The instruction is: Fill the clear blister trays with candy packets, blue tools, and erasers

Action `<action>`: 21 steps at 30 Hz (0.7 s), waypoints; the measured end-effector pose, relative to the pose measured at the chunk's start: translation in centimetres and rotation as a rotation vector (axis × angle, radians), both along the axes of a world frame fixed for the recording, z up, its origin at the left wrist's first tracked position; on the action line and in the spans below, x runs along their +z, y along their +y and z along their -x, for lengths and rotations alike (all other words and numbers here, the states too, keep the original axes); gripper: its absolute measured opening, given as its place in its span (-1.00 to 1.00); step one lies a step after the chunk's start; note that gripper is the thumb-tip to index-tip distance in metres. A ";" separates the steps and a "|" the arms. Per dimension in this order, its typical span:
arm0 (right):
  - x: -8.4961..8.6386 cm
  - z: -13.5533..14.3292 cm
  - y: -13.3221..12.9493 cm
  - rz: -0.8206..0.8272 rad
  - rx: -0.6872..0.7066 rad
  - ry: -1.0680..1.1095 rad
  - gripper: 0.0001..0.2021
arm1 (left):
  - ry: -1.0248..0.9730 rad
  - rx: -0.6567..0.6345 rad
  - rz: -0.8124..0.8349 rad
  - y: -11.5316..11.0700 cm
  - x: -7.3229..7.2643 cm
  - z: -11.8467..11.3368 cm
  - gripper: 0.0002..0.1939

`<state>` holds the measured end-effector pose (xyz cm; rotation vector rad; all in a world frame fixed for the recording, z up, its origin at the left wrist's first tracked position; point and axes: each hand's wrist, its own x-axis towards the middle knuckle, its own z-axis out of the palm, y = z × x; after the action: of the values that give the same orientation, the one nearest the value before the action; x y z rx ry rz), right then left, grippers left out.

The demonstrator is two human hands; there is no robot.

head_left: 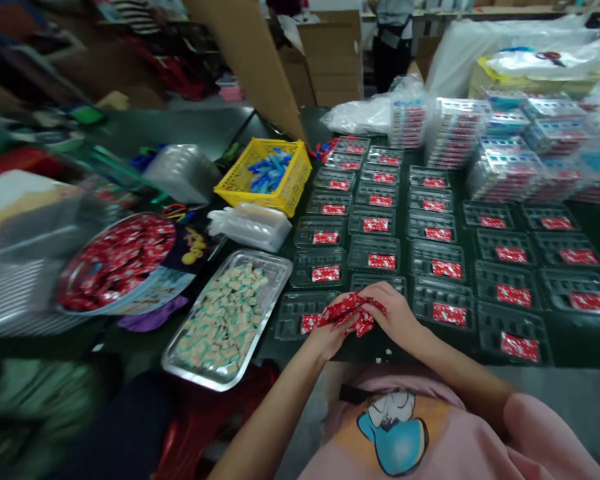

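My left hand (331, 337) is closed on several red-and-white patterned packets (347, 308) close to the table's near edge. From the other side, my right hand (394, 312) grips the same bunch, its fingers meeting the left ones. Around and beyond both hands lie rows of clear plastic trays (433, 292), each with moulded hollows. One red packet (447, 269) sits in the near part of most of them. My left hand partly covers the tray below it, and my right hand hides part of another.
A metal tray (283, 270) of small pale-and-green pieces stands to the left, near a tub (153, 290) heaped with red packets. Behind are a yellow basket (240, 198) of blue items and stacked clear plastic (260, 227). Filled packs (510, 170) stand stacked at the back right.
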<state>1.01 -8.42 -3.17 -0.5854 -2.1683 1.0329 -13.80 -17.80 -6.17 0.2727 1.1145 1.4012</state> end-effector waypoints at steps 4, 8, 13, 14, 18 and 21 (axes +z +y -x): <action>-0.1 1.6 0.4 -0.042 0.028 -0.042 -0.80 | -0.128 0.077 -0.020 0.3 0.8 0.7 -0.56; 0.1 4.1 1.2 -0.115 0.024 -0.047 -0.60 | -0.165 0.134 -0.055 1.2 2.2 3.6 -0.51; 1.1 6.2 2.8 -0.172 0.011 -0.025 -0.57 | 0.065 0.350 -0.120 0.9 7.5 12.7 -0.58; 1.2 6.3 3.2 -0.183 0.009 -0.031 -0.59 | 0.141 0.411 -0.116 0.5 8.6 15.4 -0.61; 1.0 6.0 4.6 -0.193 -0.025 -0.080 -0.68 | 0.639 0.719 -0.053 -1.7 11.5 28.1 -0.65; 0.1 5.4 5.1 -0.180 -0.044 -0.120 -0.71 | 1.282 0.466 0.241 -3.3 11.9 35.7 -0.63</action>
<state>-4.36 -3.29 -3.04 -0.6210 -2.3129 0.7872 -49.50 -21.09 5.70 0.8360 2.4966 1.4352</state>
